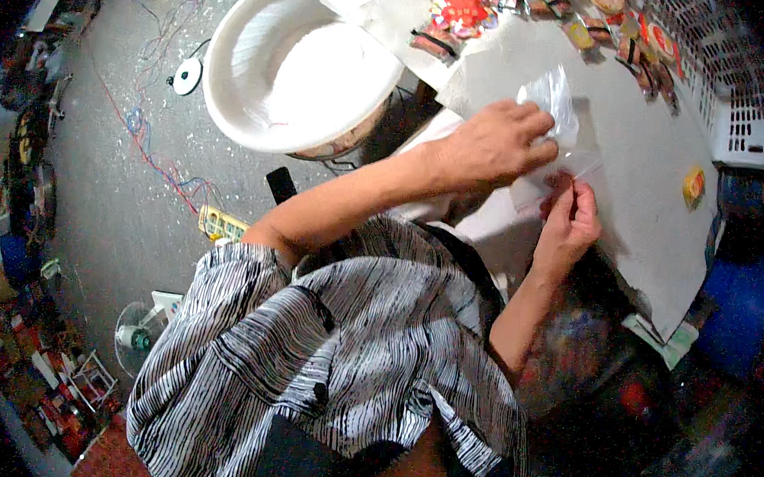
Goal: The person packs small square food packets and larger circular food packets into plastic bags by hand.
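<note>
Head view, looking down. We see first the grey floor [115, 209], strewn with coloured threads, and on it a large white basin [234, 65] that holds nothing we can make out apart from a thread or two. To its right lies the white counter [644, 214], a flat board. Its far edge carries a scatter of small red and gold ornaments [544, 9]; one more small gold piece [693, 185] lies alone near the right edge. A white lattice basket [733, 105] stands at the counter's right; we cannot tell its contents.

At the counter's near edge lies a small clear plastic bag [557, 127], thin, limp and crinkled. We judge it very light, slippery and easily creased, best taken at its open edge or a corner rather than its middle. Whether it holds anything we cannot tell.

The left hand [493, 144] presses down on the bag, fingers curled over it and holding it flat. The right hand [567, 222] meets the bag's lower edge, fingers pinched together on the film or on something small there; which of the two is not clear.
</note>
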A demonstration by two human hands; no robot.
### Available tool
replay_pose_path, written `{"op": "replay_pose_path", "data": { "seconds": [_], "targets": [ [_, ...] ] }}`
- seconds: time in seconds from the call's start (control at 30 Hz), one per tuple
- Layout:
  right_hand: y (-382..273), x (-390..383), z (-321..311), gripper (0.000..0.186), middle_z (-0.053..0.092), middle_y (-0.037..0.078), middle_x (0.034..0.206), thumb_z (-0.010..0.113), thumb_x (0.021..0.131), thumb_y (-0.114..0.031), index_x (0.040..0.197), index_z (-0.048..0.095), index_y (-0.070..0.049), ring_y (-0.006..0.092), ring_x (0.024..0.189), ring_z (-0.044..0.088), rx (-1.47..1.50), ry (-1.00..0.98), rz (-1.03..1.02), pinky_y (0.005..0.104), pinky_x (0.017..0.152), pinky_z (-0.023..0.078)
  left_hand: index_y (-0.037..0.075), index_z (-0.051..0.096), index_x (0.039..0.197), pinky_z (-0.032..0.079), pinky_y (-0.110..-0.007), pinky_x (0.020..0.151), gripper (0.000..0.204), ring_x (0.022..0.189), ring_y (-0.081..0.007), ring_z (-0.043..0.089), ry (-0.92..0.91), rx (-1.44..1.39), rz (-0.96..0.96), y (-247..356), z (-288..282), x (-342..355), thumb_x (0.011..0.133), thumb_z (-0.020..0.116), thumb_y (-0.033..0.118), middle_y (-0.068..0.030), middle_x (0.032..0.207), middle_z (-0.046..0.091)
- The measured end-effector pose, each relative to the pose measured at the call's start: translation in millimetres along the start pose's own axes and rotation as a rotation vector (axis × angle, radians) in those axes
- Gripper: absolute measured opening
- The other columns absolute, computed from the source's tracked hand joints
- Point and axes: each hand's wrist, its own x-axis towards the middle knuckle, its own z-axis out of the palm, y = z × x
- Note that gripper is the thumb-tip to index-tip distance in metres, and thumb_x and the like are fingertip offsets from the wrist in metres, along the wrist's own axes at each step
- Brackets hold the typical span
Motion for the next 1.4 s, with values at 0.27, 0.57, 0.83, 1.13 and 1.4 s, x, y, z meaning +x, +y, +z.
{"op": "replay_pose_path", "data": {
  "seconds": [0.27, 0.57, 0.83, 1.13, 1.4],
  "targets": [
    [23.1, -16.4, -18.0, 0.021, 0.064, 0.002, 0.071, 0.063, 0.092, -0.02, 0.095, 0.067, 0.001, 0.0054, 0.054, 0.051, 0.279, 0.128, 0.308, 0.0198, 0.045, 0.04, 0.007, 0.053, 0.126, 0.03, -0.046, 0.105, 0.05, 0.127, -0.0315, 0.042, -0.088, 0.115, -0.276, -26.8, 33.4, -23.1, 0.085, 0.064, 0.033, -0.0117, 0.136, 0.047],
    [28.6, -20.9, -15.6, 0.023, 0.062, -0.001, 0.069, 0.067, 0.088, -0.028, 0.089, 0.066, -0.005, 0.0049, 0.052, 0.047, 0.538, 0.178, 0.466, 0.02, 0.045, 0.035, 0.009, 0.048, 0.135, 0.026, -0.052, 0.108, 0.055, 0.135, -0.0329, 0.034, -0.16, 0.185, -0.349, -25.6, 34.6, -19.1, 0.087, 0.061, 0.034, -0.0135, 0.146, 0.039],
    [30.5, -19.9, -10.1, 0.02, 0.063, -0.003, 0.074, 0.067, 0.089, -0.026, 0.094, 0.067, -0.006, 0.0049, 0.058, 0.051, 0.53, 0.198, 0.484, 0.0214, 0.05, 0.039, 0.004, 0.059, 0.087, 0.046, -0.04, 0.069, 0.021, 0.079, -0.0312, 0.053, 0.11, -0.2, -0.158, 24.6, 27.4, -6.0, 0.07, 0.069, 0.011, -0.012, 0.086, 0.055],
    [19.2, -27.4, 3.2, 0.014, 0.062, -0.001, 0.08, 0.065, 0.09, -0.018, 0.096, 0.063, -0.005, 0.0074, 0.063, 0.053, 0.667, 0.212, 0.295, 0.0228, 0.053, 0.041, 0.003, 0.062, 0.088, 0.047, -0.042, 0.067, 0.02, 0.078, -0.0342, 0.058, 0.088, -0.458, -0.386, 56.1, 48.4, 1.2, 0.076, 0.073, 0.015, -0.0135, 0.084, 0.059],
    [6.6, -18.5, 5.1, 0.01, 0.066, 0.003, 0.082, 0.065, 0.088, -0.012, 0.092, 0.062, -0.003, 0.0106, 0.071, 0.057, 0.83, 0.243, 0.474, 0.0248, 0.063, 0.045, 0.003, 0.06, 0.089, 0.048, -0.042, 0.069, 0.029, 0.081, -0.0351, 0.058, 0.036, -0.549, -0.402, 45.6, 37.8, 3.6, 0.074, 0.075, 0.022, -0.0134, 0.084, 0.059]
  ]
}}
